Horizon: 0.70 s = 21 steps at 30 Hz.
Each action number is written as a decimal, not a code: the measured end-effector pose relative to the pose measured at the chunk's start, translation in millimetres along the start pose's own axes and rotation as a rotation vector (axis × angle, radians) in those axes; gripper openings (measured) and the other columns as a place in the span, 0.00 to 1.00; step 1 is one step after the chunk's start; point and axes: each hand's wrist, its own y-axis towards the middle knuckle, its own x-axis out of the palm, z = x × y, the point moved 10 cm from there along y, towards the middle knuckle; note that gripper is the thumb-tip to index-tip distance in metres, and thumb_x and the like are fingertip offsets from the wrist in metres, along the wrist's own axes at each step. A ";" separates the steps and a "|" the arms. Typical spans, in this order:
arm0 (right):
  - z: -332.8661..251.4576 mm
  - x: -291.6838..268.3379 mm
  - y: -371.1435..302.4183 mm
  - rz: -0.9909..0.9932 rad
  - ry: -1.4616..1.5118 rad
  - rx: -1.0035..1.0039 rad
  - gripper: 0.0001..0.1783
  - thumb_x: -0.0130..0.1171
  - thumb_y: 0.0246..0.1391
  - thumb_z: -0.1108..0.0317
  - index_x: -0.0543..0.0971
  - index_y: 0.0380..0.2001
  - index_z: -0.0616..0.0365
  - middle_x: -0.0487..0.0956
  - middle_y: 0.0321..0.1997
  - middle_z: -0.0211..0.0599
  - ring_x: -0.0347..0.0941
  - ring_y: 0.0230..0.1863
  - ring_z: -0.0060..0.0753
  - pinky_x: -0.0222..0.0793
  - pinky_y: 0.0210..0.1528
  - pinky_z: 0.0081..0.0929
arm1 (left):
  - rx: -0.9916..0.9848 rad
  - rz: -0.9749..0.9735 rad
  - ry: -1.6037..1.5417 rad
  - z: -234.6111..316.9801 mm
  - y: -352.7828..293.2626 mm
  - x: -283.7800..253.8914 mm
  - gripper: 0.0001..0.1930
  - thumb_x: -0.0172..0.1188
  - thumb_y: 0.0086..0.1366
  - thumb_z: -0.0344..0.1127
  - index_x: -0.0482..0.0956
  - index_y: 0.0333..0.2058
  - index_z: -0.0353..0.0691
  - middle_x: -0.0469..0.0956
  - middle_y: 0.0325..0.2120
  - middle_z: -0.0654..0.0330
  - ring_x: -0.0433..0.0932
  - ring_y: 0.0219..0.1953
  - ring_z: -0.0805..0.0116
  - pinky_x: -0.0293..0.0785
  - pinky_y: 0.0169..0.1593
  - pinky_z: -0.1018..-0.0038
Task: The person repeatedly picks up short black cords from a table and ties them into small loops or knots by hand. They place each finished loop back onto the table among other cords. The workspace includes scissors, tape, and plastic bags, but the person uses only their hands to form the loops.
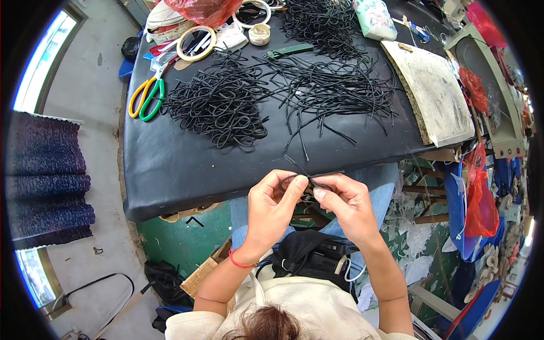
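Just off the front edge of the black table, my left hand (276,203) and my right hand (347,205) meet over my lap. Both pinch one thin black cord (309,176), which crosses itself between the fingertips, with loose ends sticking up and to the right. Whether the crossing is a finished knot I cannot tell. Beyond my hands, at left, lies a pile of looped black cords (218,102). Right of it spreads a bunch of straighter black cords (340,93), some ends pointing toward me.
Scissors with yellow and green handles (148,99) lie at the table's left edge. Tape rolls (196,43), a small round tub (259,34) and a green bar (290,51) sit farther back. A stained board (433,93) rests at right, near a tissue pack (374,18).
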 end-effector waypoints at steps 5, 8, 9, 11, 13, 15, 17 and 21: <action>11.1 -0.5 -0.6 -0.024 0.154 0.089 0.11 0.54 0.52 0.75 0.76 0.40 0.64 0.74 0.25 0.25 0.65 0.26 0.12 0.62 0.29 0.13 | 0.047 -0.004 -0.021 0.0 2.3 -1.1 0.08 0.58 0.61 0.34 0.75 0.36 0.35 0.75 0.28 0.66 0.70 0.29 0.82 0.67 0.34 0.85; 18.0 2.6 -0.1 -0.039 0.262 0.114 0.11 0.55 0.53 0.73 0.74 0.40 0.63 0.74 0.26 0.26 0.67 0.27 0.13 0.64 0.30 0.14 | 0.000 -0.091 -0.273 -0.2 5.6 16.0 0.09 0.56 0.61 0.32 0.75 0.39 0.35 0.76 0.33 0.61 0.73 0.34 0.79 0.69 0.38 0.82; 15.7 8.0 -0.6 -0.035 0.255 0.116 0.11 0.55 0.53 0.72 0.74 0.41 0.63 0.74 0.27 0.26 0.68 0.27 0.13 0.64 0.30 0.14 | -0.008 -0.118 -0.324 -2.7 7.6 17.0 0.10 0.55 0.62 0.32 0.74 0.41 0.35 0.77 0.34 0.57 0.75 0.36 0.75 0.71 0.41 0.78; 4.9 12.4 -4.8 -0.066 0.119 0.112 0.11 0.56 0.54 0.70 0.72 0.40 0.62 0.75 0.29 0.27 0.69 0.28 0.14 0.65 0.31 0.13 | -0.076 -0.167 -0.406 -3.2 12.5 16.5 0.10 0.54 0.62 0.32 0.74 0.41 0.35 0.77 0.34 0.57 0.75 0.35 0.75 0.72 0.41 0.77; -14.5 -8.8 -8.2 0.051 -0.010 -0.022 0.09 0.55 0.54 0.72 0.72 0.38 0.63 0.75 0.30 0.28 0.69 0.31 0.14 0.66 0.34 0.14 | -0.133 -0.173 -0.356 -2.2 14.0 13.2 0.10 0.54 0.62 0.32 0.75 0.40 0.35 0.77 0.32 0.58 0.76 0.33 0.74 0.72 0.40 0.78; -35.6 -28.9 -1.7 0.163 -0.168 -0.170 0.09 0.53 0.55 0.72 0.72 0.39 0.64 0.75 0.31 0.29 0.69 0.33 0.14 0.67 0.36 0.16 | -0.135 -0.218 -0.201 3.1 12.7 13.6 0.10 0.54 0.62 0.32 0.76 0.39 0.34 0.77 0.30 0.59 0.76 0.32 0.75 0.72 0.39 0.78; -41.4 -15.3 10.5 0.112 -0.188 -0.216 0.10 0.53 0.55 0.72 0.73 0.40 0.65 0.74 0.32 0.29 0.70 0.32 0.16 0.67 0.35 0.16 | -0.139 -0.292 -0.138 3.0 9.9 22.1 0.09 0.54 0.62 0.33 0.77 0.38 0.34 0.78 0.27 0.61 0.75 0.31 0.76 0.72 0.37 0.79; -27.4 2.4 19.5 -0.032 -0.030 -0.149 0.07 0.53 0.56 0.70 0.74 0.34 0.64 0.73 0.29 0.28 0.68 0.27 0.13 0.65 0.28 0.13 | -0.078 -0.335 -0.120 5.1 7.1 26.0 0.09 0.54 0.62 0.33 0.77 0.37 0.34 0.78 0.29 0.60 0.75 0.31 0.76 0.72 0.37 0.79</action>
